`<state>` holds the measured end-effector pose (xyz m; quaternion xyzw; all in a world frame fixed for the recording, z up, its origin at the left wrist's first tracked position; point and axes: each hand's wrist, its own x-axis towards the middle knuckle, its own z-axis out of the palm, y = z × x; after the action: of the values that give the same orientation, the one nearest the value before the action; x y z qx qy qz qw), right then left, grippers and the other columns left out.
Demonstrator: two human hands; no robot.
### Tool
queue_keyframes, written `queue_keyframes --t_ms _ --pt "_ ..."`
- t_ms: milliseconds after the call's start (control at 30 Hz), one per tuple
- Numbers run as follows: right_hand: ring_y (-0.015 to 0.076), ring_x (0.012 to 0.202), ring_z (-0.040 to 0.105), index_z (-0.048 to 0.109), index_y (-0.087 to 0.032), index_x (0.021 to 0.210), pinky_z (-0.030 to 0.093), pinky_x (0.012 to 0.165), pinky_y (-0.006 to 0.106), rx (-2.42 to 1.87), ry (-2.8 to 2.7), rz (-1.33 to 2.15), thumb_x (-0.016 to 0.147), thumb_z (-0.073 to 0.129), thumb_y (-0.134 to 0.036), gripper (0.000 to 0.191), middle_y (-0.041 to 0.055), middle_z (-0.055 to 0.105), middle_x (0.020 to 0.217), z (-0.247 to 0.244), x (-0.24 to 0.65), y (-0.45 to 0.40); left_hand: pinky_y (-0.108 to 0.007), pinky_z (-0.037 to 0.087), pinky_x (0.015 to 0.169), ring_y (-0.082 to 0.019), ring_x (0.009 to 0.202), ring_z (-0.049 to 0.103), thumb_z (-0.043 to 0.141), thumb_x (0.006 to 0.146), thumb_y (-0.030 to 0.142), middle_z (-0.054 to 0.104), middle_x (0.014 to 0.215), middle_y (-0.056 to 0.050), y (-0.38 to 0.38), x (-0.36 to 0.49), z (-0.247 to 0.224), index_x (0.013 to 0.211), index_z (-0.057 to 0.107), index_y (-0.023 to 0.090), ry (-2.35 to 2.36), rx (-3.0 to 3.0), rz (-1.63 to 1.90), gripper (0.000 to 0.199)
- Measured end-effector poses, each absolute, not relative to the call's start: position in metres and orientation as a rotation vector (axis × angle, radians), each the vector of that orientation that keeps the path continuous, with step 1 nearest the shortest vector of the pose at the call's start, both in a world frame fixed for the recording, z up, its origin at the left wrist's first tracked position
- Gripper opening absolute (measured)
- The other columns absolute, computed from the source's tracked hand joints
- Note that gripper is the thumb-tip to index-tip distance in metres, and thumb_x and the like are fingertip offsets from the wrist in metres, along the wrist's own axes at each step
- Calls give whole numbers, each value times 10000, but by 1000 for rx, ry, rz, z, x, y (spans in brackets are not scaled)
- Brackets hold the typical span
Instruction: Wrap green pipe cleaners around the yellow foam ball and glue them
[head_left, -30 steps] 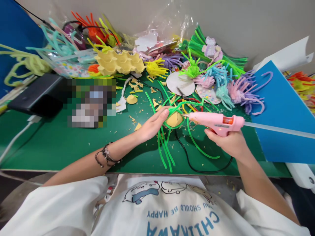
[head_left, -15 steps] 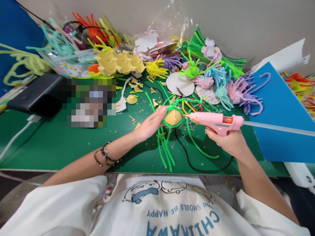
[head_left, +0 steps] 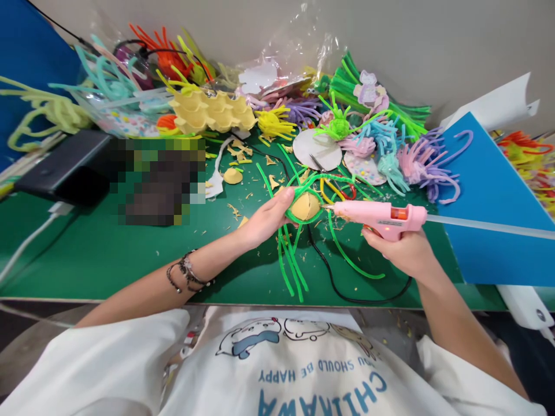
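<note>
My left hand (head_left: pixel 267 216) is closed on a green pipe-cleaner piece (head_left: pixel 299 222), its loose strands spreading out over the table. Inside the green ring sits a tan, dome-shaped piece (head_left: pixel 306 206) with a crack or seam down its middle. My right hand (head_left: pixel 401 245) grips a pink hot glue gun (head_left: pixel 368 215), whose nozzle points left at the right edge of the ring. A long translucent glue stick (head_left: pixel 485 226) sticks out of the gun's back. Part of the piece is hidden behind my left thumb.
A yellow egg carton (head_left: pixel 210 112), pipe-cleaner bundles (head_left: pixel 385 110) and a round white disc (head_left: pixel 317 149) lie along the back. Tan scraps (head_left: pixel 238 151) litter the green table (head_left: pixel 151 260). A black cord (head_left: pixel 332 277) loops near the front edge. Blue board (head_left: pixel 498 214) stands right.
Both hands hold almost the same place, with the nozzle still at the ring's edge. The blurred patch on the left has turned darker.
</note>
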<state>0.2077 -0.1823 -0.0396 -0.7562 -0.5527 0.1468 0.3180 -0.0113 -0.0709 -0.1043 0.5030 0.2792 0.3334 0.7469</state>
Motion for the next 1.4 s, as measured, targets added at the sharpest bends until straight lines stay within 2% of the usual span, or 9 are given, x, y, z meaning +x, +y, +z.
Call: queue_keyframes --t_ms 100,333,667,833,900,1167,1267,1333,1400 --pt "227 789 722 618 -242 718 590 712 309 -1963 -1345 466 652 677 -413 192 36 749 855 -38 204 -183 -250 531 648 -233 1023 666 531 879 682 685 1192 -100 -72 -11 -103 1266 595 180 626 1084 734 638" --pt "235 807 715 664 -233 764 589 729 324 -1936 -1342 514 649 680 -373 182 36 759 860 -37 203 -184 -267 543 679 -227 993 677 544 875 675 695 1177 -97 -70 -13 -107 1280 594 180 666 1093 748 641" --pt "159 469 564 645 -208 718 449 430 269 -2159 -1067 329 625 722 -472 291 -11 596 551 -36 241 -196 -245 463 559 -197 750 682 394 903 735 748 897 -105 -64 -12 -103 1227 643 141 750 1062 644 720" --pt "141 458 529 664 -202 910 443 407 273 -2272 -862 214 709 685 -472 338 33 624 639 -46 286 -202 -246 413 522 -129 564 563 387 925 705 728 832 -89 -64 -12 -104 1216 652 137 689 1029 629 691" --pt "135 446 496 645 -202 895 429 387 275 -2296 -849 209 733 661 -487 328 43 617 641 -58 299 -205 -246 403 520 -110 525 514 395 923 704 722 820 -79 -64 -12 -105 1188 668 146 680 1020 626 676" --pt "164 499 552 622 -248 760 421 413 285 -2350 -1123 213 732 657 -447 204 48 628 665 -81 324 -219 -241 397 519 -117 566 522 454 882 733 707 791 -68 -65 -10 -104 1094 699 165 718 1002 634 653" --pt "175 478 499 595 -272 626 342 399 303 -2372 -1274 122 576 803 -373 237 28 551 582 -59 327 -237 -242 392 527 -108 557 493 495 848 752 700 781 -57 -69 -11 -99 1060 703 179 665 984 629 645" --pt "154 403 412 562 -269 543 253 366 304 -2398 -1323 44 591 805 -430 295 22 503 516 -45 318 -249 -245 397 549 -106 574 487 526 826 754 703 808 -54 -73 -13 -94 1028 704 190 604 960 601 625" --pt "159 453 511 664 -272 719 366 412 296 -2289 -1547 148 734 715 -480 214 20 613 612 -38 294 -252 -252 405 575 -115 612 501 535 825 745 711 860 -58 -76 -14 -90 1010 700 199 538 932 558 600"
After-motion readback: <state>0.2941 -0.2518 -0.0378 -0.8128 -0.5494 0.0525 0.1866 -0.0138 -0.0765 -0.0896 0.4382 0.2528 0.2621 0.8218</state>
